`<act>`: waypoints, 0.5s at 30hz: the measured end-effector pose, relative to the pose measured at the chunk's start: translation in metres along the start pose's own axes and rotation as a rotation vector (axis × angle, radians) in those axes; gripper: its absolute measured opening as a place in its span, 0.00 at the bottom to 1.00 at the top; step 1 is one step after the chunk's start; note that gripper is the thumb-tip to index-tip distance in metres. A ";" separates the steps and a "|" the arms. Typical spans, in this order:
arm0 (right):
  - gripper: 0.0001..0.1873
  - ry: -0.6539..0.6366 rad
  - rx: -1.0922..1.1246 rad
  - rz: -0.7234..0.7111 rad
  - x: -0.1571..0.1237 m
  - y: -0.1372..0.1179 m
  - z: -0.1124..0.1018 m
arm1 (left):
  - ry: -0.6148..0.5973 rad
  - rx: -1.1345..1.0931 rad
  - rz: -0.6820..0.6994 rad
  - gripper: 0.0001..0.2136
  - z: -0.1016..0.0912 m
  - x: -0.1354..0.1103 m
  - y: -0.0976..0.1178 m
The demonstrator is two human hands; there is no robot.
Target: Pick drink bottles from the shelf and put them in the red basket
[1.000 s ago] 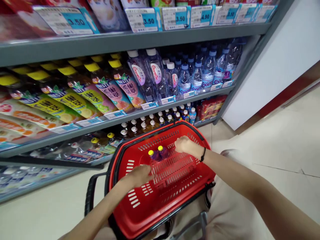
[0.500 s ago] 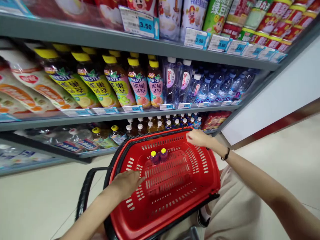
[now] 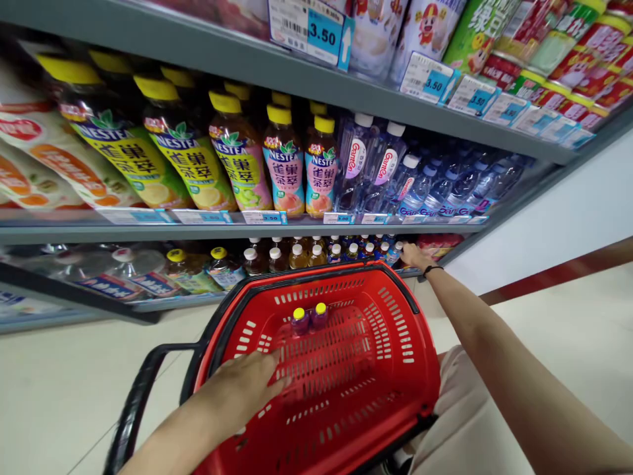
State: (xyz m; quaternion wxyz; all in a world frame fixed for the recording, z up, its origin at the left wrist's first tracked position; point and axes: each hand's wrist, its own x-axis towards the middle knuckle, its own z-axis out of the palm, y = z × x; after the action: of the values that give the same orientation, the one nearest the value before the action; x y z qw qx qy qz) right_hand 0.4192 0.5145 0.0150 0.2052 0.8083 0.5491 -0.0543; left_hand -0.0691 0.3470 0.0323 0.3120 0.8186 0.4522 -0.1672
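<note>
A red shopping basket (image 3: 395,330) rests on my lap, tilted toward me. Two small purple bottles with yellow caps (image 3: 309,316) stand at its far end. My left hand (image 3: 247,382) lies flat on the basket's near left wall, fingers stretched out and holding nothing. My right hand (image 3: 413,254) reaches past the basket's far rim to the bottom shelf. It touches the small bottles (image 3: 366,249) at the right end of that row. A black band sits on that wrist. The right fingers are partly hidden among the bottles.
Grey shelves (image 3: 247,231) fill the view ahead. Yellow-capped tea bottles (image 3: 237,158) and clear water bottles (image 3: 390,171) line the middle shelf. Cups and cans stand on the top shelf. A white wall panel (image 3: 558,224) closes the right side. Pale floor tiles (image 3: 59,389) lie at the left.
My right hand has left the inside of the basket and moved up and right to the bottom shelf. The left hand stays on the basket. The view has tilted upward.
</note>
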 end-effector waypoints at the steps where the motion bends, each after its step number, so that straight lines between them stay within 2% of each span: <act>1: 0.21 -0.007 0.006 0.007 0.008 0.000 0.004 | -0.014 0.005 -0.007 0.24 0.001 0.001 -0.002; 4: 0.21 -0.021 0.026 0.011 0.031 -0.003 0.015 | -0.038 0.022 -0.012 0.23 0.011 0.003 -0.012; 8: 0.21 -0.007 0.056 0.002 0.051 -0.005 0.027 | 0.052 0.018 0.006 0.19 0.035 0.009 -0.024; 12: 0.21 0.044 0.085 0.001 0.053 0.000 0.039 | 0.089 -0.015 0.013 0.18 0.052 0.012 -0.032; 15: 0.22 0.068 0.112 0.007 0.047 0.009 0.047 | 0.096 0.067 0.115 0.22 0.055 0.010 -0.040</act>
State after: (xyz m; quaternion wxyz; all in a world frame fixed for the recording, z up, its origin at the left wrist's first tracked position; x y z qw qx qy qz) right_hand 0.4521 0.5345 -0.0398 0.1409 0.8219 0.5490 -0.0565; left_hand -0.0966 0.3330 -0.0289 0.2715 0.8604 0.4129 -0.1244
